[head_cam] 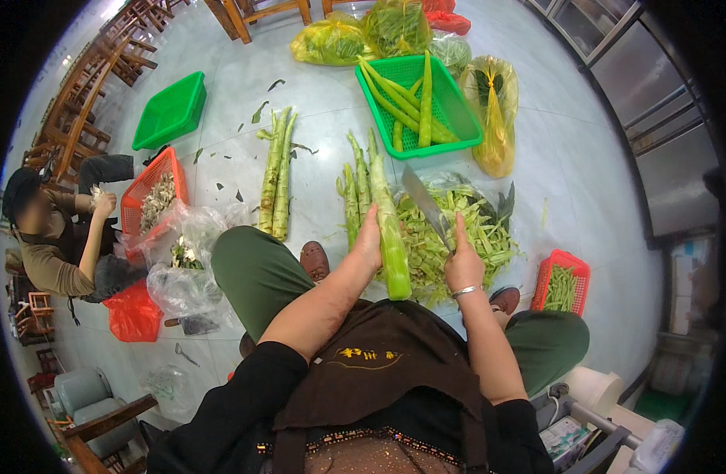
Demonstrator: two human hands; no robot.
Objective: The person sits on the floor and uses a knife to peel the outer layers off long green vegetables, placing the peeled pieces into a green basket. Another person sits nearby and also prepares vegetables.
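My left hand (pixel 371 240) grips a partly peeled celtuce stem (pixel 392 249), its cut pale-green end towards me. In my right hand (pixel 464 266) is a kitchen knife (pixel 425 198), its broad blade pointing up and left, apart from the stem. Beneath both hands a heap of green peelings (pixel 484 234) spreads over a clear plastic sheet on the floor. Several unpeeled stems (pixel 352 195) lie just beyond my left hand. Farther left are more thick stems (pixel 274 183). Peeled stems (pixel 425 112) rest in a green plastic basket (pixel 470 139) ahead.
Bagged greens (pixel 333 38) and a yellow bag (pixel 496 118) surround the basket. A red basket of green beans (pixel 561 287) stands right. To the left, a co-worker (pixel 61 237) sits by an orange basket (pixel 182 172). A cleaver (pixel 200 324) lies on the floor.
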